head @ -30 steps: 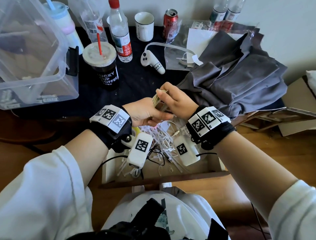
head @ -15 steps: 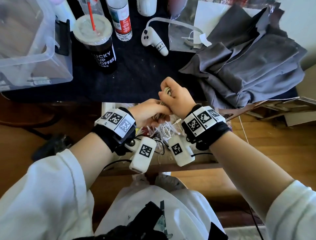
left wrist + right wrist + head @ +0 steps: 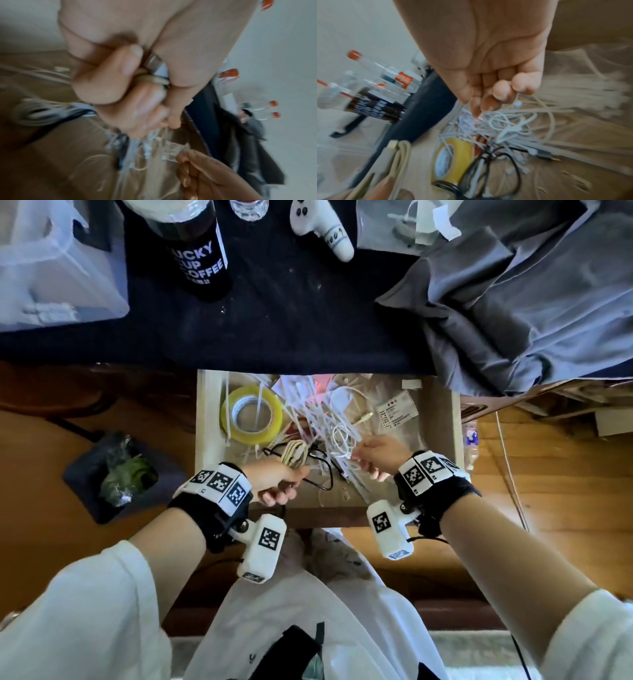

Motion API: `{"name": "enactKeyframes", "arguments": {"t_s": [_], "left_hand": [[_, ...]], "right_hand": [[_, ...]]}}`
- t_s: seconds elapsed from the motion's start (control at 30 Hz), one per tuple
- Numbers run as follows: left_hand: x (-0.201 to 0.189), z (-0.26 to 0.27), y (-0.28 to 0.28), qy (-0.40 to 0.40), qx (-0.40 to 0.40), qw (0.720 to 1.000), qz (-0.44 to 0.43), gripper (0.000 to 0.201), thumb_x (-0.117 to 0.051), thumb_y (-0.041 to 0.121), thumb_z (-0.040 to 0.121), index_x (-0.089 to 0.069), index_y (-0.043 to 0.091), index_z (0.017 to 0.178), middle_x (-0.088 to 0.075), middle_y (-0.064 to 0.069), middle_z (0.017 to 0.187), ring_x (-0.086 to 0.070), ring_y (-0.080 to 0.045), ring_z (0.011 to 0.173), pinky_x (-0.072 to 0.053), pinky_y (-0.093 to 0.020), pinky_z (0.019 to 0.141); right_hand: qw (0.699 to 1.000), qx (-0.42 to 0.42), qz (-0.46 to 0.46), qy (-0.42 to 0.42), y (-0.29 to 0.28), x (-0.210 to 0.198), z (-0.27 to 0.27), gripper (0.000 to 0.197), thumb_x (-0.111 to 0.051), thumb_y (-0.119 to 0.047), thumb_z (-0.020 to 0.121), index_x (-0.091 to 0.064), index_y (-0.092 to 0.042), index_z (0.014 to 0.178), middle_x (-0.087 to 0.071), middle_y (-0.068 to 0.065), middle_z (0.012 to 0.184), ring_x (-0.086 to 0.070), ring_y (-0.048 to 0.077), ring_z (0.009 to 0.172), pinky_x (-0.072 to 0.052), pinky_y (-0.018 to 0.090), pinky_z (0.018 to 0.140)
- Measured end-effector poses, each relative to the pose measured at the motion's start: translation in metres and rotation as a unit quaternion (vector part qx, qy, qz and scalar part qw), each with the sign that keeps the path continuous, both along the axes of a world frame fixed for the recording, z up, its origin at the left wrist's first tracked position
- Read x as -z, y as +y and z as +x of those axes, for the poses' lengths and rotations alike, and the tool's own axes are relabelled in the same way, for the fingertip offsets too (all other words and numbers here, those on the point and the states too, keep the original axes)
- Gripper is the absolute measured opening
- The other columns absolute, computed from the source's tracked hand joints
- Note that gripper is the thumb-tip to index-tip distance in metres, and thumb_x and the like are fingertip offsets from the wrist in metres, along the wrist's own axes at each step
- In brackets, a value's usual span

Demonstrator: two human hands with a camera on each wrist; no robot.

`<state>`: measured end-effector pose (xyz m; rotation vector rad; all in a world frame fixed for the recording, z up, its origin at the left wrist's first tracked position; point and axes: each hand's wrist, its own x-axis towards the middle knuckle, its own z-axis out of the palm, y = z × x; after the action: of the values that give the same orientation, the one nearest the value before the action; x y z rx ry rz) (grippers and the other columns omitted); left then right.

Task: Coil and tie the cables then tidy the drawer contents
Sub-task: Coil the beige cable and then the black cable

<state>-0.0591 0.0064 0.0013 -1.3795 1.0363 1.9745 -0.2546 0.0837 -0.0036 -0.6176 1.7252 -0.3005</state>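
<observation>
The wooden drawer stands pulled out, holding a tangle of white cables and ties, a yellow tape roll and a loose black cable. My left hand grips a coiled beige cable over the drawer's front left. My right hand is down in the white tangle, fingers curled and pinching a thin white strand. Blur hides whether that strand is a cable or a tie.
On the dark tabletop behind the drawer stand a black coffee cup, a clear plastic box, a white controller and crumpled grey cloth. A dark bag lies on the floor to the left. A printed label lies in the drawer.
The hands were together on the beige coil above the drawer. They have parted and dropped: the left keeps the coil, the right has let go and gone into the white tangle.
</observation>
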Motion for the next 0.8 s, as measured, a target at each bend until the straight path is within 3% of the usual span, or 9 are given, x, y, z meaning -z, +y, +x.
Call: {"name": "enactKeyframes", "arguments": {"t_s": [0.1, 0.2, 0.33, 0.4, 0.47, 0.53, 0.63, 0.7, 0.8], "left_hand": [[0.02, 0.008, 0.008, -0.019, 0.004, 0.999, -0.048, 0.028, -0.051, 0.033, 0.095, -0.055, 0.007, 0.086, -0.068, -0.014, 0.091, -0.067, -0.015, 0.064, -0.046, -0.019, 0.055], [0.048, 0.012, 0.01, -0.043, -0.022, 0.988, -0.144, 0.092, -0.066, 0.077, 0.054, -0.062, 0.004, 0.11, -0.059, -0.009, 0.111, -0.055, -0.028, 0.102, -0.036, -0.036, 0.086], [0.071, 0.017, -0.002, -0.029, -0.101, 0.968, -0.229, 0.094, -0.06, 0.085, 0.044, -0.058, 0.008, 0.097, -0.061, -0.01, 0.1, -0.056, -0.023, 0.093, -0.041, -0.038, 0.085], [0.069, 0.019, -0.01, -0.023, -0.149, 0.96, -0.235, 0.092, -0.061, 0.087, 0.043, -0.057, 0.012, 0.095, -0.059, -0.008, 0.1, -0.053, -0.021, 0.093, -0.038, -0.036, 0.086], [0.059, 0.022, -0.014, -0.034, -0.189, 0.954, -0.228, 0.069, -0.066, 0.072, 0.06, -0.063, 0.014, 0.096, -0.063, -0.009, 0.105, -0.055, -0.023, 0.1, -0.038, -0.037, 0.089], [0.05, 0.023, -0.014, -0.028, -0.217, 0.95, -0.222, 0.037, -0.066, 0.054, 0.076, -0.063, 0.019, 0.087, -0.06, -0.009, 0.102, -0.053, -0.022, 0.097, -0.036, -0.036, 0.087], [0.054, 0.025, -0.011, -0.017, -0.233, 0.947, -0.219, 0.017, -0.06, 0.038, 0.09, -0.06, 0.023, 0.083, -0.061, -0.009, 0.105, -0.053, -0.021, 0.101, -0.035, -0.033, 0.09], [0.06, 0.025, -0.011, -0.019, -0.24, 0.946, -0.216, 0.021, -0.061, 0.04, 0.088, -0.061, 0.02, 0.086, -0.062, -0.01, 0.108, -0.054, -0.022, 0.104, -0.037, -0.035, 0.093], [0.061, 0.025, -0.013, -0.029, -0.245, 0.946, -0.21, 0.066, -0.07, 0.059, 0.068, -0.061, 0.009, 0.109, -0.063, -0.011, 0.117, -0.055, -0.024, 0.112, -0.039, -0.041, 0.099]], "right_hand": [[0.993, -0.018, 0.095, -0.074, 0.006, 0.025, 0.012, 0.027, -0.042, 0.0, 0.093, -0.051, -0.012, 0.071, -0.039, 0.005, 0.058, -0.033, 0.011, 0.046, -0.027, 0.016, 0.042], [0.991, -0.097, 0.093, -0.014, 0.005, 0.051, 0.023, 0.015, -0.051, -0.004, 0.09, -0.065, -0.004, 0.096, -0.056, 0.006, 0.075, -0.047, 0.01, 0.058, -0.039, 0.02, 0.055], [0.979, -0.189, 0.074, -0.01, 0.0, 0.072, 0.027, 0.031, -0.049, 0.001, 0.091, -0.061, -0.005, 0.119, -0.055, -0.002, 0.11, -0.049, 0.005, 0.068, -0.04, 0.011, 0.053], [0.972, -0.222, 0.076, 0.01, -0.002, 0.08, 0.03, 0.035, -0.052, -0.004, 0.091, -0.056, -0.006, 0.125, -0.057, 0.003, 0.126, -0.056, 0.013, 0.084, -0.046, 0.015, 0.067], [0.961, -0.261, 0.087, 0.039, -0.004, 0.086, 0.031, 0.038, -0.054, -0.007, 0.09, -0.053, -0.006, 0.128, -0.052, 0.012, 0.135, -0.055, 0.023, 0.11, -0.044, 0.028, 0.09], [0.928, -0.352, 0.102, 0.066, -0.004, 0.086, 0.032, 0.043, -0.052, -0.006, 0.091, -0.049, -0.008, 0.133, -0.034, 0.006, 0.148, -0.034, 0.021, 0.135, -0.03, 0.026, 0.104], [0.891, -0.435, 0.094, 0.092, -0.005, 0.088, 0.029, 0.045, -0.048, -0.011, 0.094, -0.042, -0.014, 0.139, -0.019, 0.004, 0.154, -0.017, 0.019, 0.141, -0.018, 0.029, 0.111], [0.86, -0.489, 0.103, 0.101, -0.006, 0.092, 0.03, 0.048, -0.046, -0.013, 0.096, -0.035, -0.012, 0.143, -0.014, 0.006, 0.155, -0.014, 0.02, 0.142, -0.014, 0.028, 0.11], [0.832, -0.531, 0.108, 0.118, -0.01, 0.092, 0.032, 0.054, -0.04, -0.017, 0.099, -0.018, -0.011, 0.148, -0.006, 0.007, 0.158, -0.006, 0.021, 0.144, -0.008, 0.027, 0.108]]}}
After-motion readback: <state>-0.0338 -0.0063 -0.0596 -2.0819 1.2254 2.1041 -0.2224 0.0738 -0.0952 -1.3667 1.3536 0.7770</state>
